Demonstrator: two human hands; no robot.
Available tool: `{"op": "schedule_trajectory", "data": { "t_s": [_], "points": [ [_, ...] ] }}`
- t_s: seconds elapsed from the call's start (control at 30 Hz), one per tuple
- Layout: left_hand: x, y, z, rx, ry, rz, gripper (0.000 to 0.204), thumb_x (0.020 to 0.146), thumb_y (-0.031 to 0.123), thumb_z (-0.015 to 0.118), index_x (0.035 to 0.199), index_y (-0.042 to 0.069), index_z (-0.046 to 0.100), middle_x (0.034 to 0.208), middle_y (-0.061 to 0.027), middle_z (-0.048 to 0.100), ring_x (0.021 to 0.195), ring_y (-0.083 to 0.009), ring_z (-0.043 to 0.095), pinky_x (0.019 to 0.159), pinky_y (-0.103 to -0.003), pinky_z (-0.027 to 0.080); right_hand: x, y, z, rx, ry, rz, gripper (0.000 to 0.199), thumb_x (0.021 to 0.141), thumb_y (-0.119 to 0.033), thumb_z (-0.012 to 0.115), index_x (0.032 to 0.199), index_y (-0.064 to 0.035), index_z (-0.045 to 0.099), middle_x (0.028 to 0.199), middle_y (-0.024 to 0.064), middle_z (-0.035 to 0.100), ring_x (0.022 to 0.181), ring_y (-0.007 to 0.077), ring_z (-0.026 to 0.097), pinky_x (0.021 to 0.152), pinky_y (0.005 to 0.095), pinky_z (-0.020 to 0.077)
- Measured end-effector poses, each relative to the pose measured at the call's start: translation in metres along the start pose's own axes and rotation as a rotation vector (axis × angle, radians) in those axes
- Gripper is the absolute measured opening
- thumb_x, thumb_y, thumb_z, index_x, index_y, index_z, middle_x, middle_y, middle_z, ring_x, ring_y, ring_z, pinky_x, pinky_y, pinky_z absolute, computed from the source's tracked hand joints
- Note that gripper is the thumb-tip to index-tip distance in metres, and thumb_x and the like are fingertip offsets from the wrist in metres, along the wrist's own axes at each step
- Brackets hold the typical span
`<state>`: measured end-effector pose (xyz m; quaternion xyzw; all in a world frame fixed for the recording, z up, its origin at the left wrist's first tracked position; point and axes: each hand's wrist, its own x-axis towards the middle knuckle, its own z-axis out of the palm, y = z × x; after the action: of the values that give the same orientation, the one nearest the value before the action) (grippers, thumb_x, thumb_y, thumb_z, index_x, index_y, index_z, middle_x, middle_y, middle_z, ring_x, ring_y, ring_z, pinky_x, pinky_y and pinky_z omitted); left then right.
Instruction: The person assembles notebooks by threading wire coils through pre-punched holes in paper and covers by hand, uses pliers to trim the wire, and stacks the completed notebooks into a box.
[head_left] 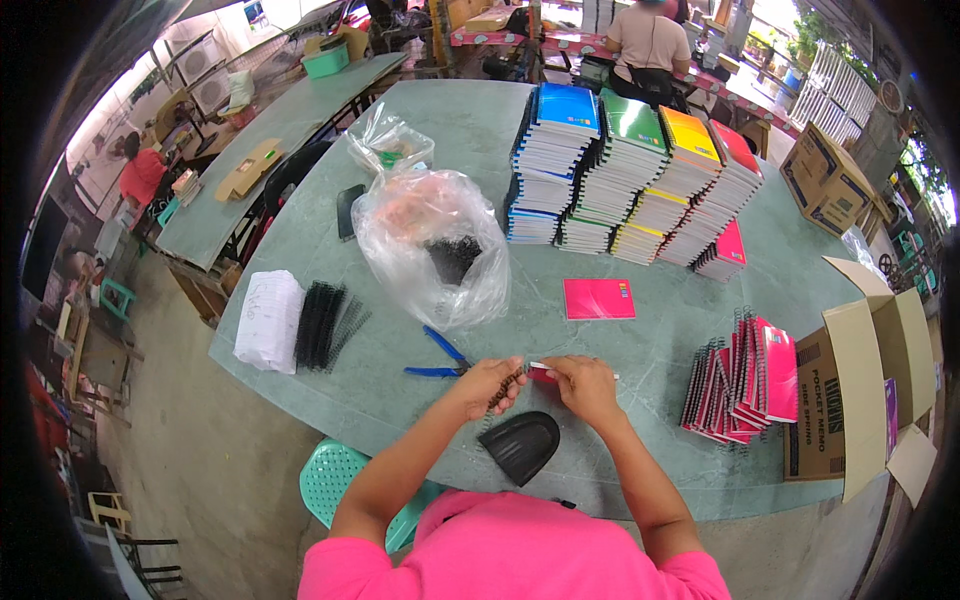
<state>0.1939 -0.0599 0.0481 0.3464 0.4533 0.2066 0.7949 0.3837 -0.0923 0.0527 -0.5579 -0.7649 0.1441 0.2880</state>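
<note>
The left hand (490, 388) closes around a dark spiral coil (507, 391), fingers curled over the wire. The right hand (587, 388) grips a small red notepad (543, 374), mostly covered by the fingers, above the table's (655, 345) near side, just beside the coil (from where I stand, contact between the two cannot be confirmed). Blue-handled pliers (446, 350) lie beyond the left hand; a black, round-ended object (521, 448) rests nearer the body.
</note>
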Motion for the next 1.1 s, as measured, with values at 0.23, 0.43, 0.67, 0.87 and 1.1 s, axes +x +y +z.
{"op": "schedule_trajectory", "data": {
  "t_s": [0.23, 0.43, 0.67, 0.87, 1.1],
  "points": [
    [0.006, 0.01, -0.008, -0.067, -0.033, -0.11, 0.035, 0.088, 0.039, 0.047, 0.075, 0.007, 0.05, 0.055, 0.0001, 0.046, 0.041, -0.0095, 0.04, 0.034, -0.021, 0.027, 0.002, 0.001, 0.0, -0.008, -0.029, -0.05, 0.018, 0.073, -0.009, 0.055, 0.089, -0.0101, 0.063, 0.079, 0.0063, 0.062, 0.076, 0.0251, 0.059, 0.063, 0.039, 0.0419],
    [0.015, -0.004, -0.005, 0.39, 0.132, 0.392, 0.03, 0.088, 0.034, 0.05, 0.079, 0.005, 0.051, 0.056, -0.0022, 0.047, 0.048, -0.0131, 0.047, 0.042, -0.026, 0.037, 0.001, 0.002, 0.004, -0.021, 0.007, -0.084, 0.018, 0.071, -0.007, 0.054, 0.088, -0.009, 0.061, 0.079, 0.0083, 0.062, 0.075, 0.0261, 0.058, 0.063, 0.0394, 0.0416],
    [0.01, 0.008, -0.017, 0.931, 0.12, 0.651, 0.024, 0.077, 0.016, 0.064, 0.094, 0.002, 0.056, 0.076, -0.0074, 0.053, 0.069, -0.0174, 0.052, 0.062, -0.029, 0.042, 0.002, -0.005, 0.009, -0.101, 0.016, -0.078, 0.014, 0.077, -0.015, 0.055, 0.089, -0.0089, 0.058, 0.08, 0.0075, 0.061, 0.076, 0.0256, 0.058, 0.064, 0.0378, 0.0404],
    [0.008, 0.015, -0.017, 1.023, 0.123, 0.496, 0.022, 0.074, 0.015, 0.065, 0.09, 0.003, 0.057, 0.075, -0.0083, 0.053, 0.069, -0.0204, 0.05, 0.062, -0.032, 0.04, 0.006, -0.008, 0.02, 0.041, 0.104, 0.02, 0.018, 0.078, -0.016, 0.057, 0.095, -0.0089, 0.054, 0.08, 0.0063, 0.06, 0.076, 0.0257, 0.058, 0.064, 0.0385, 0.0398],
    [0.007, -0.001, 0.004, 1.244, 0.487, 0.994, 0.026, 0.072, 0.027, 0.066, 0.085, 0.005, 0.059, 0.079, -0.0117, 0.053, 0.083, -0.029, 0.051, 0.071, -0.039, 0.04, 0.011, 0.007, 0.025, 0.083, 0.134, -0.04, 0.024, 0.074, -0.011, 0.06, 0.097, -0.0088, 0.053, 0.082, 0.007, 0.059, 0.082, 0.0274, 0.056, 0.067, 0.0387, 0.0409]
  ]
}}
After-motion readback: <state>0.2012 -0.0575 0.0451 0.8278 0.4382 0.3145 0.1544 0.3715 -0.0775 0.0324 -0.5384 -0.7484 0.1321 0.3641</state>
